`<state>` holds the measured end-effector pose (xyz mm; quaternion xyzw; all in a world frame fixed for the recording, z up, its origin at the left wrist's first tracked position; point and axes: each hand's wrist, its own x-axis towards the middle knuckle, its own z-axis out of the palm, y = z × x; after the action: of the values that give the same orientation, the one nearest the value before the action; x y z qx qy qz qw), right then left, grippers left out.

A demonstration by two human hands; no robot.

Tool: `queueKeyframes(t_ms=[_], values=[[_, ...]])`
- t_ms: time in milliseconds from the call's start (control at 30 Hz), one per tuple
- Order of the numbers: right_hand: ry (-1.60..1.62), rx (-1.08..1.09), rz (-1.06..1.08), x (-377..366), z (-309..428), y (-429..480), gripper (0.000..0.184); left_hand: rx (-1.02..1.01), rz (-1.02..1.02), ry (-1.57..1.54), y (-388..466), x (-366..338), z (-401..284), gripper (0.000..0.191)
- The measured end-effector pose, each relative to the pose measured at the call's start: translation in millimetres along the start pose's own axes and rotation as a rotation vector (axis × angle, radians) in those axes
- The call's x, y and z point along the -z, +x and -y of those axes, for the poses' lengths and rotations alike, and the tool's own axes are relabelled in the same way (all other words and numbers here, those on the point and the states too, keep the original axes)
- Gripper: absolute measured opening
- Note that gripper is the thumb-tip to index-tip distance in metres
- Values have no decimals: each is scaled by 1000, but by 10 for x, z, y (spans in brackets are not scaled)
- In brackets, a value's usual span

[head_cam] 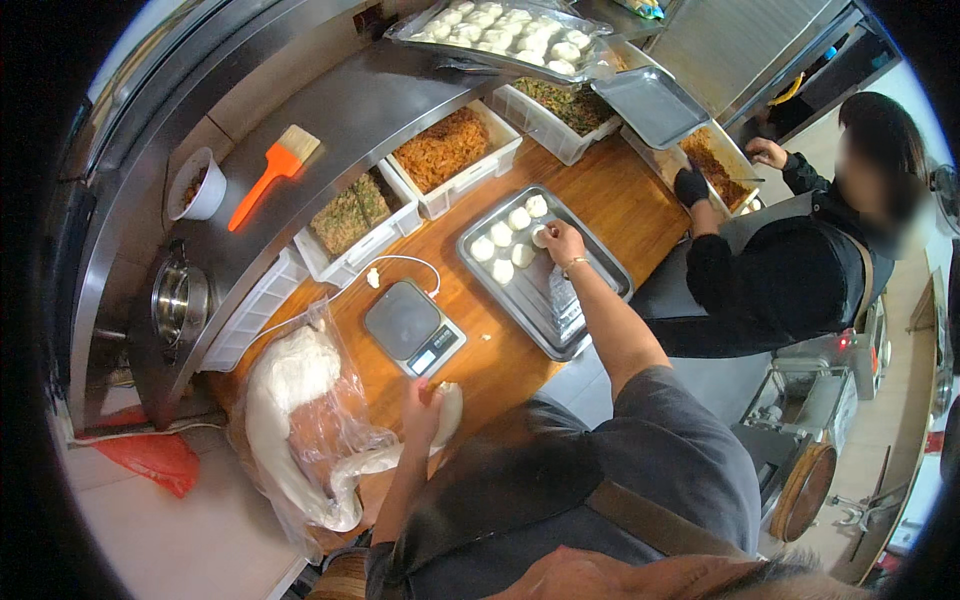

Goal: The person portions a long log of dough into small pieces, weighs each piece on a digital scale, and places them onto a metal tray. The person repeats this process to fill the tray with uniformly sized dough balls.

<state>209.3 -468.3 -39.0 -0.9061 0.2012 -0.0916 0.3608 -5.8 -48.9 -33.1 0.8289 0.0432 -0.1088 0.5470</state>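
Note:
My right hand (564, 244) reaches over a metal tray (536, 319), its fingers around a small dough piece (538, 235) at the end of a group. Several other white dough pieces (502, 234) sit in two rows on that tray. Beside the end of a thick dough rope (449, 412) is my left hand (421, 411), blurred; whether it grips the dough is unclear. The rope runs back to a large dough mass (300, 367) lying on and partly under clear plastic (341, 420). Just beyond my left hand stands a digital kitchen scale (405, 319) with a lit display and a bare platform.
White bins hold orange filling (442, 146), green-flecked filling (349, 214) and more filling (566, 105). A steel shelf (360, 90) above carries an orange-handled brush (274, 171), a white bowl (201, 184) and a dough-filled tray (502, 37). A white cable (405, 257) reaches the scale. A co-worker (772, 262) sits right.

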Motion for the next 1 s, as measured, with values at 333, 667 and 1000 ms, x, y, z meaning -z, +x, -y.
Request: queueKeyframes(t_ms=[333,667,1000], values=[[-110,270,-22,140,488,-512,45,-55,17,389,-176,-219,-188,54],[183,394,1114,-808,1140,-2559,51,-235,-177,243,-327,-204,-142,57],[-11,751,930,-739,1711,-2657,29,81,71,-463,-203,-133,329,25]])
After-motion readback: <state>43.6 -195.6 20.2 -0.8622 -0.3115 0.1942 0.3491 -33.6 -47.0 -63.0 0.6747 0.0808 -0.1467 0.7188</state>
